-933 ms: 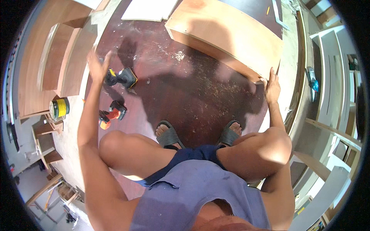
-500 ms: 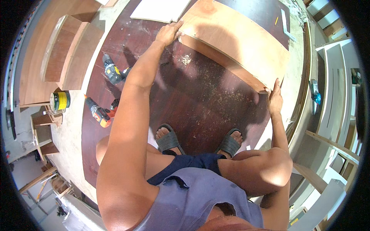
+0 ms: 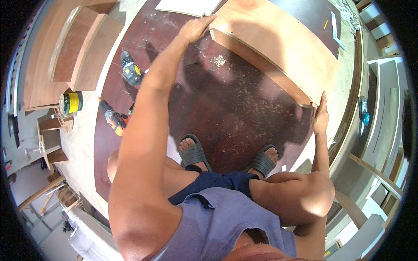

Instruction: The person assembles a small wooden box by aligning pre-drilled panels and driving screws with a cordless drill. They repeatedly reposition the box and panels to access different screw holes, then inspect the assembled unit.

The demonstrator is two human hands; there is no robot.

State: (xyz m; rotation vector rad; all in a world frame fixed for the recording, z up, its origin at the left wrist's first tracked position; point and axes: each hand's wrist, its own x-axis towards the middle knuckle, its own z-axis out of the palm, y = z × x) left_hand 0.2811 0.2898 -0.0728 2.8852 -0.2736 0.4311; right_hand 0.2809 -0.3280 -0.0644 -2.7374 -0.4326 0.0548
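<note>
A long plywood box (image 3: 278, 39) with a pale top panel and a narrow front board lies on the dark red-brown board beyond my feet. At its far-left corner my left hand (image 3: 196, 30) grips the end, fingers together against the edge and thumb out of sight. My right hand (image 3: 321, 114) holds the opposite end, thumb at the front corner and fingers stretched along the side. The box's underside and inside are hidden.
Two cordless drills (image 3: 131, 71) (image 3: 114, 119) lie left of my arm. Sawdust (image 3: 220, 61) is scattered before my feet. A pencil (image 3: 325, 24) and a metal square (image 3: 335, 30) lie beyond the box. A yellow-labelled can (image 3: 70, 103) stands left; wooden shelving (image 3: 379, 104) is at right.
The whole view has shifted slightly, moving the box and drills upward in the picture. My left thumb, visible before at the box's front corner, is now hidden. Both hands stay at the box's ends.
</note>
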